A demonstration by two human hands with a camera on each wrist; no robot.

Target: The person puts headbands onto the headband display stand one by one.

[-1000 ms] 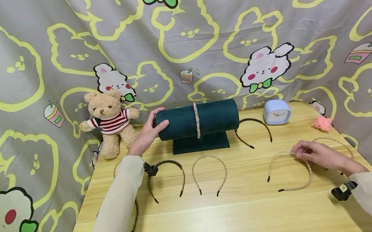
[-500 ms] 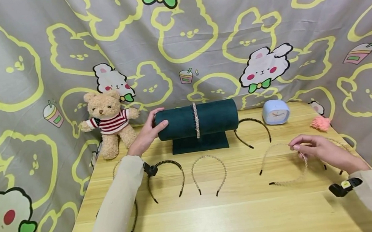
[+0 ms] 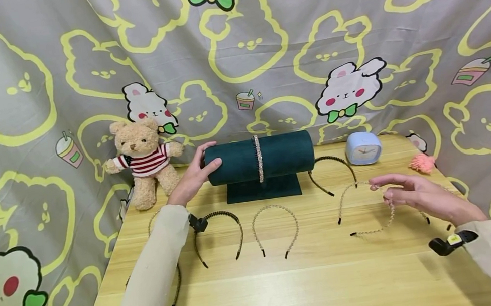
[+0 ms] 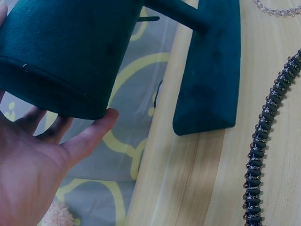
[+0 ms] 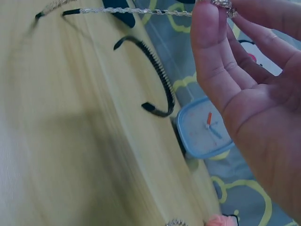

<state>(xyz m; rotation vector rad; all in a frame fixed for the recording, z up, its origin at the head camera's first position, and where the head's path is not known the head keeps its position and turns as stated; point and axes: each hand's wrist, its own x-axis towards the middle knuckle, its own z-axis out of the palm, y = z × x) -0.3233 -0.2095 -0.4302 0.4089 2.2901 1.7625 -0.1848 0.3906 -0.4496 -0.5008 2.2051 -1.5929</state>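
My left hand (image 3: 191, 179) grips the left end of a dark green velvet roll stand (image 3: 282, 154), thumb in front; the left wrist view shows its thumb (image 4: 91, 136) against the roll's rim. Around the roll sits a sparkling rhinestone headband (image 3: 259, 159). At the right, my right hand (image 3: 428, 198) pinches a thin, pale beaded headband (image 3: 373, 232), held above the table with its black tips pointing left. In the right wrist view, one arm of this headband (image 5: 136, 11) runs out from the fingertips.
Other headbands lie around: a pale one (image 3: 273, 206) in front of the stand, dark ones at the left (image 3: 241, 229) and back right (image 3: 334, 157), more partly hidden by my arms. A teddy bear (image 3: 149, 164), a blue clock (image 3: 364, 148) and a pink tassel-like thing (image 3: 422, 163) stand behind.
My right hand has lifted the pale headband and moved it left and slightly towards the back. My left hand stays on the roll.
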